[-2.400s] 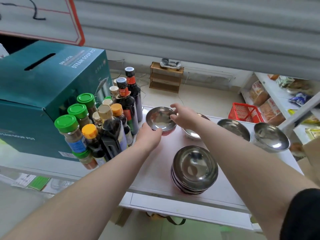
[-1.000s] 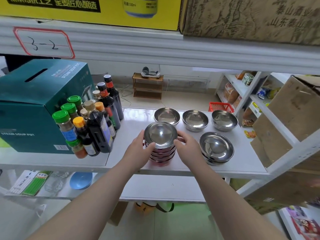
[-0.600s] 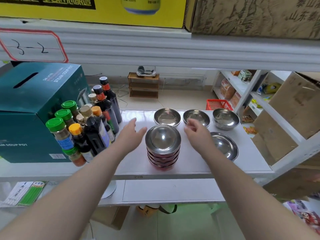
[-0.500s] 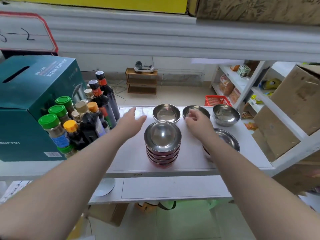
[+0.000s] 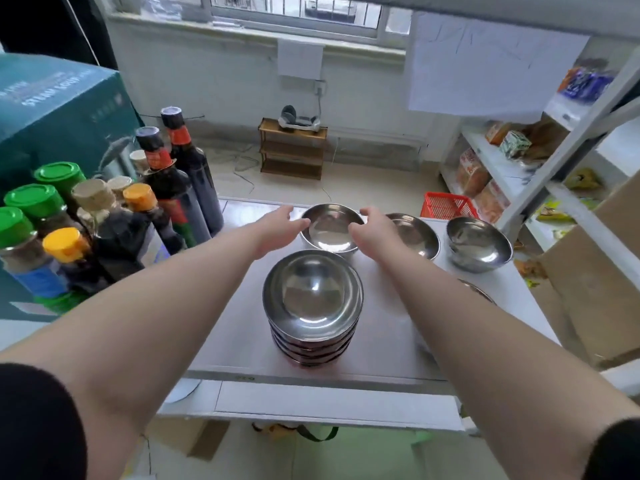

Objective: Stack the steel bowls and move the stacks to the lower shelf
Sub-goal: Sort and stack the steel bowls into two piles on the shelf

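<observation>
A stack of several steel bowls (image 5: 313,306) stands near the front edge of the white shelf (image 5: 381,344). Behind it sits a single steel bowl (image 5: 330,230). My left hand (image 5: 277,230) is at that bowl's left rim and my right hand (image 5: 372,233) at its right rim, fingers spread and touching or nearly touching it. Two more single bowls, one (image 5: 415,235) and another (image 5: 479,244), sit to the right. A further bowl's edge (image 5: 479,291) shows behind my right forearm. The lower shelf (image 5: 329,400) runs below the front edge.
Sauce bottles and spice jars (image 5: 114,216) crowd the shelf's left side beside a teal box (image 5: 52,109). A cardboard box (image 5: 595,282) stands at the right. Beyond are a red basket (image 5: 446,206), a rack of packaged goods (image 5: 502,168) and a small wooden stand (image 5: 292,147).
Both hands have left the stack and reached back to the single bowl behind it, now flanking its rim. The camera has tilted and moved closer.
</observation>
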